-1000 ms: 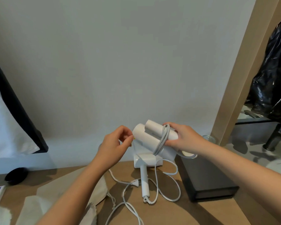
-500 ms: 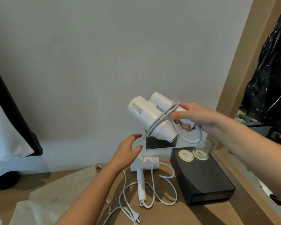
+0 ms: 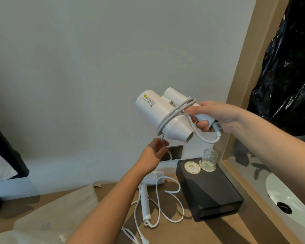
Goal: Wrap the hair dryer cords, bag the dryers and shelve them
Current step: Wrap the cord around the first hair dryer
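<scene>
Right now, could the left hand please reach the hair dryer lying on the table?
Probably yes: the dryer lies just below the left hand with nothing between, though that hand pinches a cord.

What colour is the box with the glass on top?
The box is black, clearest in the head view.

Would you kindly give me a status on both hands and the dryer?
Right hand grips the folded white plastic hair dryer, aloft. Left hand pinches its grey cord, partly wound round the body. Second white dryer lies unwrapped on the wooden counter.
</scene>
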`<state>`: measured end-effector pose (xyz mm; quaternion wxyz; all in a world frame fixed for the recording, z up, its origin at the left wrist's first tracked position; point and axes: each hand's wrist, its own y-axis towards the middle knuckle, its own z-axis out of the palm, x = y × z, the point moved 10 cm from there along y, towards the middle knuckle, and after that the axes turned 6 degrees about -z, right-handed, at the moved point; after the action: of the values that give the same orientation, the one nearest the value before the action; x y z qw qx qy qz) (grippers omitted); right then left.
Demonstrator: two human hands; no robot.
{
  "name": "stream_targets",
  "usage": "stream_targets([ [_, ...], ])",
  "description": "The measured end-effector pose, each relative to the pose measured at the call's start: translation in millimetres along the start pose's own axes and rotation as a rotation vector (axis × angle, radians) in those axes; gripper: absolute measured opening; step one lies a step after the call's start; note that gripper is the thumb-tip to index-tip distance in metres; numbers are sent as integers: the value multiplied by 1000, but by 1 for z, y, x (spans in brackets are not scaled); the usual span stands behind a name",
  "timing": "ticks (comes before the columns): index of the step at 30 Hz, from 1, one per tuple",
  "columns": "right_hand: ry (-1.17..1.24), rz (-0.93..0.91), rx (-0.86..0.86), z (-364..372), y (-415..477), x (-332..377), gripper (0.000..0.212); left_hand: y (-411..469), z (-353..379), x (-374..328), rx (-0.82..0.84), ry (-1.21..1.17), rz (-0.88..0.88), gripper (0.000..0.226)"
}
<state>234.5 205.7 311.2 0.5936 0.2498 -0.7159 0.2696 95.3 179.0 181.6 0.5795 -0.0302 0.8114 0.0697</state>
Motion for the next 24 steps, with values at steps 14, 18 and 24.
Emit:
stream_targets([
  [14,-222,-62,-319,-34,13,-24,16,-46,-22,-13,-88,170,-68,29],
  [18,-330,-120,-319,-24,16,-34,21,-63,-37,-34,-107,396,31,30],
  [24,-782,-309,-267,12,20,-34,37,-78,-49,-65,-81,531,159,29],
])
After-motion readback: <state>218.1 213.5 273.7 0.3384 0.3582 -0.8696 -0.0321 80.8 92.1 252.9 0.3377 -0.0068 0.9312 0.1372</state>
